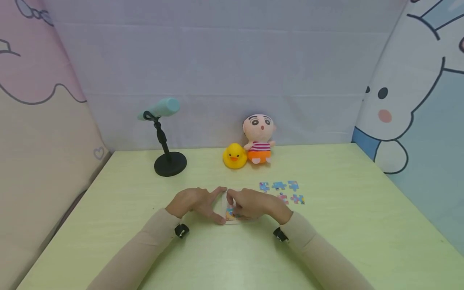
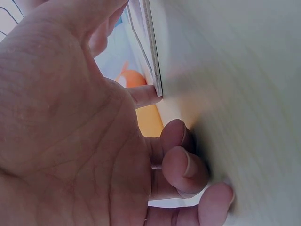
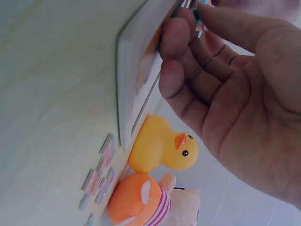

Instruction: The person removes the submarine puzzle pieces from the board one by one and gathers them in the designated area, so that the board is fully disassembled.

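Note:
A small white-bordered puzzle board (image 1: 235,222) with a colourful picture lies on the table between both hands. My left hand (image 1: 197,201) spans its left side in the head view, thumb at the near corner and index finger at the far one. In the left wrist view a fingertip touches the corner of the board (image 2: 154,61), and the other fingers rest on or close to the tabletop. Over the board, my right hand (image 1: 250,202) pinches a puzzle piece (image 3: 196,15) between thumb and finger; only a teal sliver shows. The hand hides much of the board.
Several loose puzzle pieces (image 1: 279,185) lie right of the board. Behind stand a yellow rubber duck (image 1: 235,156) and a plush doll (image 1: 259,139). A black stand (image 1: 170,164) bearing a teal cylinder (image 1: 159,108) is at the back left.

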`<state>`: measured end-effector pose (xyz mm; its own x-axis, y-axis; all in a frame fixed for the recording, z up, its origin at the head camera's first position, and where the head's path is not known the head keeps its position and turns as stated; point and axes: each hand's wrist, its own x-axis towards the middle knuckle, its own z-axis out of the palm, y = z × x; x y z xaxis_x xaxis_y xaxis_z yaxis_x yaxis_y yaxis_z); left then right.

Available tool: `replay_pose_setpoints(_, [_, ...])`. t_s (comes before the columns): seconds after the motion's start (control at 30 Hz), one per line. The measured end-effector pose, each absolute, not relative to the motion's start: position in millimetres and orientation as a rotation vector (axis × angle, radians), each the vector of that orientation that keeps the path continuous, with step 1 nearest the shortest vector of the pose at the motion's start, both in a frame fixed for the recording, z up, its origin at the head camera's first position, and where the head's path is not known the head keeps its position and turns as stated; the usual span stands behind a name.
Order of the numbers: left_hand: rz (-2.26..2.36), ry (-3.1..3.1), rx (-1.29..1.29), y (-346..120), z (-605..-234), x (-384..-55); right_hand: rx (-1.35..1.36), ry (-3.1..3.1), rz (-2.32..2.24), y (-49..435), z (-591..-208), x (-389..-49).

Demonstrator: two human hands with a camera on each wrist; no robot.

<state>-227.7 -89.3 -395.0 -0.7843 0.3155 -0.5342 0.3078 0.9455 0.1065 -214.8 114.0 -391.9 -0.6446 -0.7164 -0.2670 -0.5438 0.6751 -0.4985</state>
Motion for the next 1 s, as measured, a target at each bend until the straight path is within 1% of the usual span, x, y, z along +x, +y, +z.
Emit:
replay_pose_setpoints(0.33, [0.007, 2.513, 0.439, -89, -395, -228, -0.948, 2.304, -0.660, 124, -382, -217])
replay_pose_setpoints(0.57, [0.003, 2.517, 0.479, -90, -396, -230, -1.018, 2.358, -0.663, 137, -374, -223])
replay_pose_setpoints(0.77, [0.010, 2.508, 0.465, -89, -395, -230, -1.093, 2.372, -0.669, 150, -368, -229])
replay_pose_setpoints(1.0, [0.033, 2.499, 0.472, -89, -394, -229, -1.037, 2.366, -0.624, 163, -364, -234])
